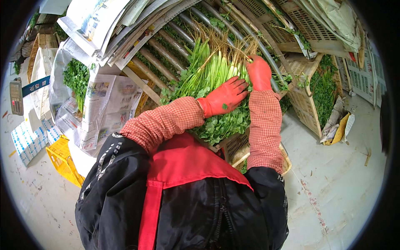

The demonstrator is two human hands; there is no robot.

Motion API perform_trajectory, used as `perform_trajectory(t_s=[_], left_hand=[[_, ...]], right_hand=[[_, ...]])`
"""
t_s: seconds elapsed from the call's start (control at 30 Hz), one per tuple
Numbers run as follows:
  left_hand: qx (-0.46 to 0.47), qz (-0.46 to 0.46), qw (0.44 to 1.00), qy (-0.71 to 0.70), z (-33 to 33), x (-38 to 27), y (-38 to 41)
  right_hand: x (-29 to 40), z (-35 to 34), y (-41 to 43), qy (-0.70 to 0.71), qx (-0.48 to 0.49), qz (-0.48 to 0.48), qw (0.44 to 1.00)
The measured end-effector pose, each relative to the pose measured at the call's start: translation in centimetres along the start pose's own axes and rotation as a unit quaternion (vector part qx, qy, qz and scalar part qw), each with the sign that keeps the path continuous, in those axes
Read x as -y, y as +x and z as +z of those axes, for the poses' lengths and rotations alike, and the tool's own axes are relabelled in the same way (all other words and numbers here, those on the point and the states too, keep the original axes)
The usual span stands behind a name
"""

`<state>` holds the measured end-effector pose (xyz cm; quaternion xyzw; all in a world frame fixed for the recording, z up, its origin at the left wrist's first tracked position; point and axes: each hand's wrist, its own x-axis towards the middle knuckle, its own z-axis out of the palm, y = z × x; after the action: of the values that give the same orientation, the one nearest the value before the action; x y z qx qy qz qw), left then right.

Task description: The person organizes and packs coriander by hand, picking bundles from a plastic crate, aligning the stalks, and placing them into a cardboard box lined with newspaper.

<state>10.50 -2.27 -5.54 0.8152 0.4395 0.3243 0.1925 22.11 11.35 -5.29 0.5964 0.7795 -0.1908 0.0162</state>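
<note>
A thick bundle of rooted leafy greens (215, 72), apparently coriander, lies across a rack of metal bars (170, 47). Its brown roots point away from me and its leaves hang toward my apron. My left hand (225, 95), in a soiled orange-red rubber glove, lies palm down over the stems with its fingers slightly spread. Just right of it, my right hand (260, 72), gloved alike, pinches a pale stem (250, 60) near its root end. The fingertips of the right hand are partly hidden by the glove's back.
Stacked newspapers (93, 28) rise at the upper left. Below them, a newspaper-lined container (100, 109) holds another bunch of greens (77, 81). A yellow plastic crate (64, 159) sits on the floor. To the right, a beige slatted crate (304, 103) holds more greens (326, 90).
</note>
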Motion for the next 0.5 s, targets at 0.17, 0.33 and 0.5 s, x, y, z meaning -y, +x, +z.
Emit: perform_trajectory(t_s=[0.17,0.33,0.5], left_hand=[[-0.095,-0.118,0.972,-0.178,-1.5,-0.5,0.6],[-0.144,-0.139,0.952,-0.232,-0.6,-1.0,2.9],[-0.082,-0.123,0.986,-0.073,1.0,-1.3,2.7]], right_hand=[[-1.4,-0.9,-3.2,0.408,-0.054,0.115,0.904],[-3.0,-0.3,-4.3,0.526,-0.062,0.133,0.838],[-2.6,-0.1,-1.4,0.209,-0.06,0.061,0.974]])
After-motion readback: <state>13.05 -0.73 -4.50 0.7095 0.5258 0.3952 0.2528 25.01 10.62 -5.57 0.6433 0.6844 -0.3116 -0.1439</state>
